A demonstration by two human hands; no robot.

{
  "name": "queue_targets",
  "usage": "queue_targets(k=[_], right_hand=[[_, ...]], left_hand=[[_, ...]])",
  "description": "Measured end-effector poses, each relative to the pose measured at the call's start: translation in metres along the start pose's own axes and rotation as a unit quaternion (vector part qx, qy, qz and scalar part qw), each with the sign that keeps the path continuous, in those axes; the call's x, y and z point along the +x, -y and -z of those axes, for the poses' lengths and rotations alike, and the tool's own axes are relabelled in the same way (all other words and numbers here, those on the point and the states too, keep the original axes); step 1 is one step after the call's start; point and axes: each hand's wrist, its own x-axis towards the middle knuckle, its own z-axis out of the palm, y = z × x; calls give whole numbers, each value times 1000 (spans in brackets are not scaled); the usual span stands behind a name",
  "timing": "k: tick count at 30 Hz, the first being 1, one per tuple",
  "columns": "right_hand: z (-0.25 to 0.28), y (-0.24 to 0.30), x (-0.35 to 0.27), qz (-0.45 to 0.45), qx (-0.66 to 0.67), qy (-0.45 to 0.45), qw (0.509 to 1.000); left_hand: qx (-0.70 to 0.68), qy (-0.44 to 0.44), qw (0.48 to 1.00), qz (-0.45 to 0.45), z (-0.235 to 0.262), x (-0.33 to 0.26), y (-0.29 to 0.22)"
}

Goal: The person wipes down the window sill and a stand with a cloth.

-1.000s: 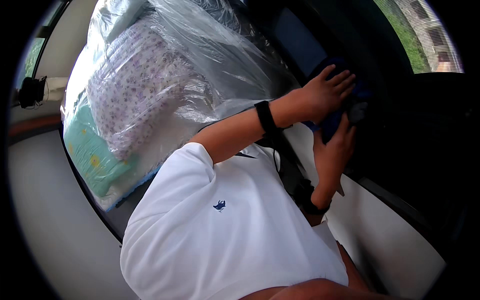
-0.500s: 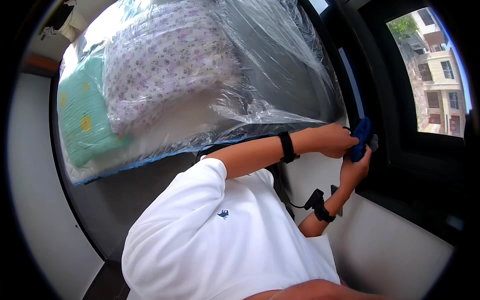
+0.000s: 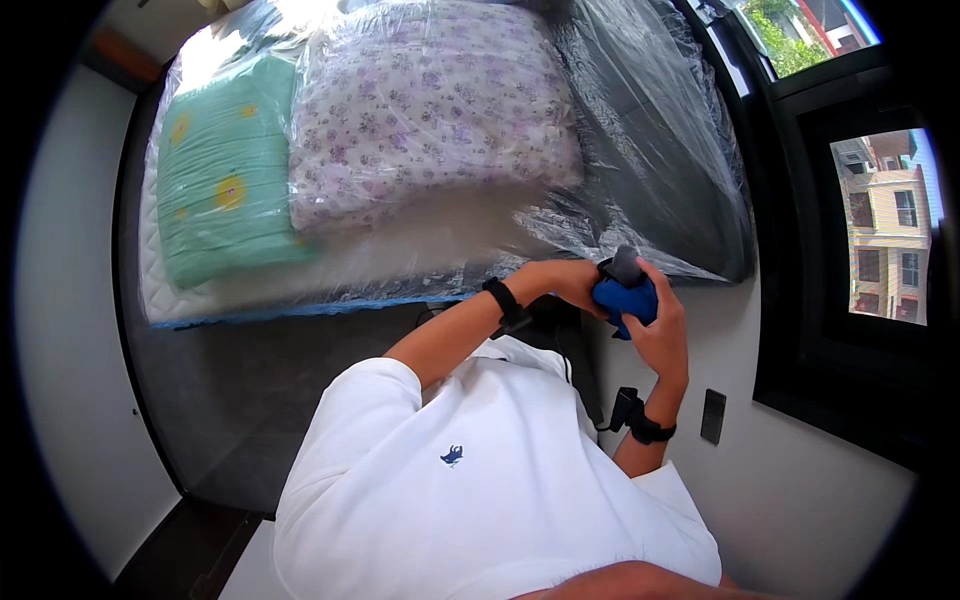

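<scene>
Both of my hands meet in front of my chest, to the right of the middle. Between them is a small blue bundle [image 3: 626,298] that looks soft, with a dark grey rounded part [image 3: 627,264] on its far side; its exact kind I cannot make out. My left hand [image 3: 574,284] grips it from the left, its fingertips partly hidden behind it. On the other side, my right hand [image 3: 662,328] wraps round it with the thumb across the blue surface. A black band circles each wrist.
Beyond my hands a bed [image 3: 400,262] lies under clear plastic sheeting [image 3: 640,130], with a purple-flowered quilt [image 3: 430,110] and a green pillow [image 3: 222,180] beneath. On the right are a black-framed window [image 3: 800,330] and a dark wall plate [image 3: 713,416].
My hands have come away from the window frame toward my body, carrying the blue bundle left. The view has turned a little, and the grey part now shows more.
</scene>
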Motion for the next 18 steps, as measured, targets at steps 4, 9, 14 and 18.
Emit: queue_targets(k=[4,9,14,18], right_hand=[[-28,1,39,40,56,-19,997],[-84,-22,98,77,146,173,971],[-146,21,114,154,32,417,895],[-166,47,104,224,43,500,836]], left_hand=[[-113,-151,982,13,17,-56,-27],[-138,-342,920,136,55,-144,-69],[-247,-545,777,195,61,-225,-43],[-241,-571,764,179,62,-250,-27]])
